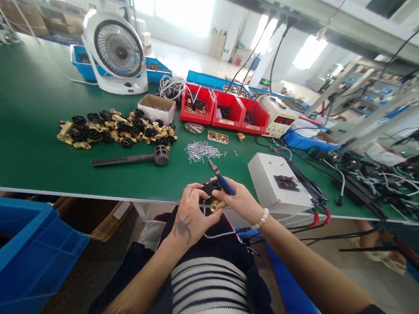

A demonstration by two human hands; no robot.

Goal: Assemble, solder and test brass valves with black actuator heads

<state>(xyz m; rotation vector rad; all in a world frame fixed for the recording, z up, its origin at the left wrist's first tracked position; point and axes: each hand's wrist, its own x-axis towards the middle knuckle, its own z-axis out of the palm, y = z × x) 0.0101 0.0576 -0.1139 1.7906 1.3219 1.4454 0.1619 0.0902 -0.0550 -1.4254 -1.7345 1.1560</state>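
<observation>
My left hand (pixel 190 214) is closed around a small brass fitting with a black cap (pixel 214 197), held just off the table's front edge. My right hand (pixel 240 202) grips blue-handled pliers (pixel 221 179), their tips pointing up and away from me, and its fingers also touch the fitting. A pile of the same brass and black fittings (pixel 115 129) lies further back on the green table (pixel 18 123). A heap of small metal pins (pixel 202 151) sits just beyond my hands.
A black rod-like tool (pixel 133 158) lies left of the pins. Red bins (pixel 223 110), a cardboard box (pixel 157 108) and a white fan (pixel 116 53) stand behind. A white switch box (pixel 275 183) with cables is at my right, a blue crate (pixel 24 254) at the lower left.
</observation>
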